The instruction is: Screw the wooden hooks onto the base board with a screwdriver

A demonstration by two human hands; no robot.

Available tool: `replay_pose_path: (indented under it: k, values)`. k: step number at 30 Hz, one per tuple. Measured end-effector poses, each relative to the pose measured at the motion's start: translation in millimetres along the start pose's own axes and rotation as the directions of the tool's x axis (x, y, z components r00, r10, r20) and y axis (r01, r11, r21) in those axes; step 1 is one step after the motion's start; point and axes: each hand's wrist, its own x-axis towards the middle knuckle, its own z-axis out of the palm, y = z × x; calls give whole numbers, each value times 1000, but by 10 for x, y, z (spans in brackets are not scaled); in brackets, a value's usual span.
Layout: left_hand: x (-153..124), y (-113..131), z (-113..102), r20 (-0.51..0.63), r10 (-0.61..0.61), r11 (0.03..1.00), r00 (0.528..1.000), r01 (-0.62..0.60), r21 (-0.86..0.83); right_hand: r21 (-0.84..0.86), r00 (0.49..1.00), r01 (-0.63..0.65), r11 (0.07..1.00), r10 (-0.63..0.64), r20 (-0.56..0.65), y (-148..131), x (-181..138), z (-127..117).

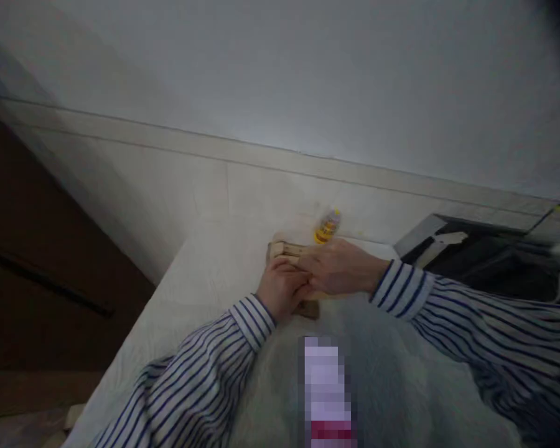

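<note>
Both my hands meet over a light wooden piece lying on a white table. My left hand curls around its near side, fingers closed on the wood. My right hand reaches in from the right and lies over the piece's top, fingers bent around it. Both arms wear sleeves with blue and white stripes. A small yellow and red bottle stands just behind the wooden piece. The picture is blurred, so the wood's exact shape is unclear.
A white tiled wall runs behind the table. A dark device with cables sits at the right. Brown floor or furniture lies to the left of the table's edge. A blurred-out patch is in the foreground.
</note>
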Motion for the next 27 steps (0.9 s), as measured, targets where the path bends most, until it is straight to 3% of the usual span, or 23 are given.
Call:
replay_pose_path:
  k: [8, 13, 23, 27]
  values:
    - [30, -47, 38, 83, -58, 998, 995, 58, 4, -2, 962, -269, 963, 268, -54, -116, -5, 70]
    - [51, -44, 38, 109, -46, 999, 993, 47, -1, -56, 894, -447, 893, 449, 21, -212, -18, 72]
    - [48, -57, 69, 55, -19, 1000, 998, 20, -9, -73, 789, -605, 793, 609, 82, -304, -4, 63]
    - [72, -24, 16, 74, -31, 999, 997, 30, 11, -9, 811, -577, 816, 575, 107, -293, 0, -46]
